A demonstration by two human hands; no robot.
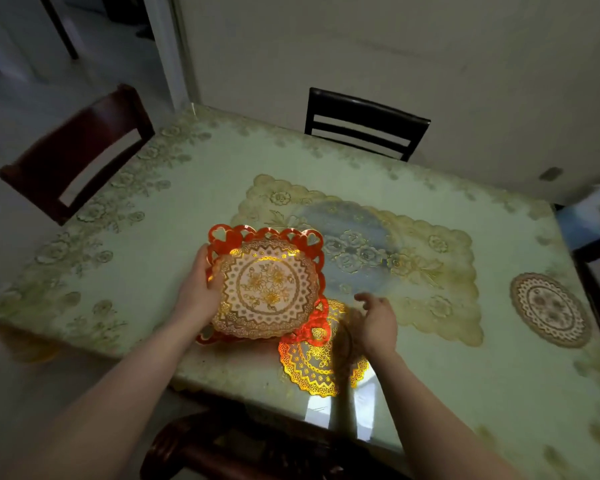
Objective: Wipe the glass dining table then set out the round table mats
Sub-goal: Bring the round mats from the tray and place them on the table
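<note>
Mat stack (265, 289) sitting in red basket (222, 237) near table's (174, 209) near edge; left hand (198, 289) gripping both. Right hand (376, 320), fingers loosely spread, hovering over laid mat (312, 368). Another lying by right edge (549, 310). Advice: peel one mat, spacing evenly.

The room is dim. A plain pale wall (395, 46) stands behind the worktop (194, 202), with a white door frame (167, 46) at its left end opening onto a darker space. A reddish-brown wooden chair (73, 150) sits at the left side, a black slatted chair (364, 124) at the far side, and another dark chair back (243, 448) at the near edge. The floor (11, 109) is pale.
</note>
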